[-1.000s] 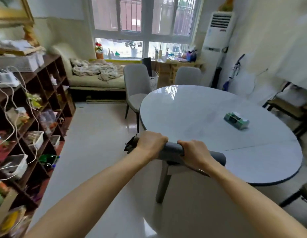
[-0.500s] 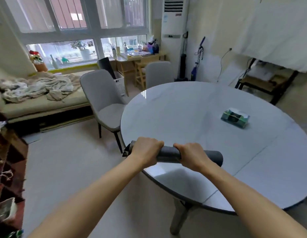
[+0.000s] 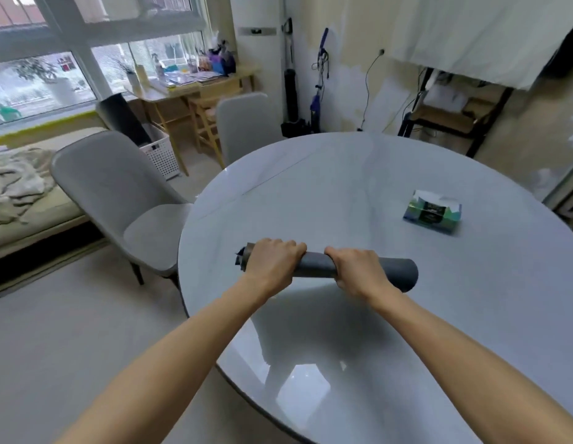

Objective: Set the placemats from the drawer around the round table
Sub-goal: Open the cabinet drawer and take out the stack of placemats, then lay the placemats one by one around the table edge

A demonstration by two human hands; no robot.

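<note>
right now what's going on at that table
A person holds a dark grey roll of placemats in both hands, the left hand near one end, the right hand toward the other, over the near part of the round table. No mat is laid out yet. A tissue pack sits on the table.

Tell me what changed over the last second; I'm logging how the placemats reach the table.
The person walked up to the round table: the rolled placemats, earlier short of its near edge, are now out over the tabletop. Nothing was taken hold of or let go. The left hand and right hand grip the roll as before, and the tissue pack lies where it did.
</note>
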